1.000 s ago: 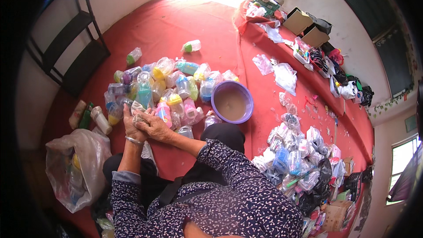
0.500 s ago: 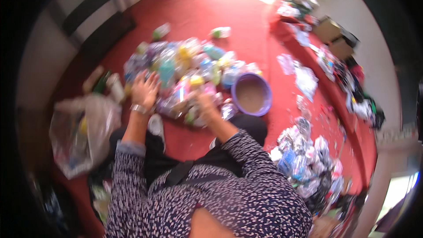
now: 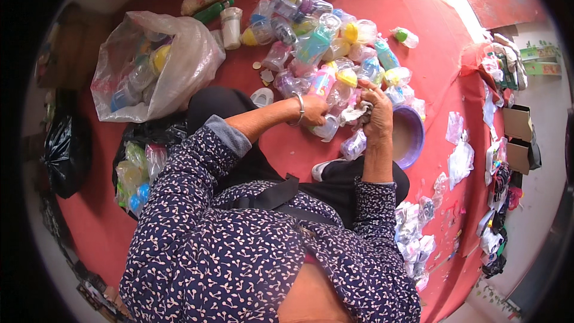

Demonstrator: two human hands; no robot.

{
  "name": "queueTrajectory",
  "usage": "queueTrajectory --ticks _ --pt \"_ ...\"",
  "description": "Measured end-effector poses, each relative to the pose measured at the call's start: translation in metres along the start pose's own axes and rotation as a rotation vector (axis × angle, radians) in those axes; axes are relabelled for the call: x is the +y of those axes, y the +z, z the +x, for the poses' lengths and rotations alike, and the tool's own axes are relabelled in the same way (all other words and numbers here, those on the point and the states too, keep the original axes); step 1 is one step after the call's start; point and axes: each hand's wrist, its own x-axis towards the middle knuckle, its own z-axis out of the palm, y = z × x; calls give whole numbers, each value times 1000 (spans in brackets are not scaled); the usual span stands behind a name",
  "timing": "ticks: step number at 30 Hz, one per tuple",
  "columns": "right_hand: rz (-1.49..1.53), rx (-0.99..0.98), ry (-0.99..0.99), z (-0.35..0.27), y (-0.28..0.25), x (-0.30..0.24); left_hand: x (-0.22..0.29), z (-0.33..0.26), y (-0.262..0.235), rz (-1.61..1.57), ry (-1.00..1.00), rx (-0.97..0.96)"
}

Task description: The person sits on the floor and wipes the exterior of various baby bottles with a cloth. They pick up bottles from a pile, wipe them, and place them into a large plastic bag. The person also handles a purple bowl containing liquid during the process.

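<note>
My left hand (image 3: 314, 111), with a bangle at its wrist, is closed around a small clear plastic bottle (image 3: 326, 128), whose end shows below the fingers. Close to its right, my right hand (image 3: 378, 113) is raised and pinches a crumpled whitish-grey rag (image 3: 355, 113). Just beyond both hands lies a heap of plastic bottles (image 3: 311, 46), clear, yellow-topped and teal. A bottle with a pink label (image 3: 323, 81) rests right above my left hand. Next to my right wrist stands a purple basin (image 3: 417, 139) of murky water.
At the left stands a big translucent sack (image 3: 197, 54) with bottles inside. Behind it are a green bottle (image 3: 213, 10) and a white container (image 3: 231, 27). A black bag (image 3: 67, 143) sits far left. Crumpled plastic (image 3: 412, 233) lies at the lower right on the red floor covering (image 3: 263, 185).
My left hand was spread over the heap; now it is closed on a bottle. My right hand has come up with the rag. The whole view has turned and shifted.
</note>
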Motion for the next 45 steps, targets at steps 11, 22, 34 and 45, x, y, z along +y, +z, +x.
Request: queueTrajectory --ticks 11,22,34,45 --pt "-155 -78 -108 10 13 1 2 -7 -4 114 34 -139" --pt "-367 -69 -278 28 21 -31 -21 5 -12 -581 68 153" --pt "-889 -56 -858 28 38 10 1 -2 -41 -1059 235 204" --pt "-733 125 -506 39 -5 23 7 -7 -76 -1365 256 913"
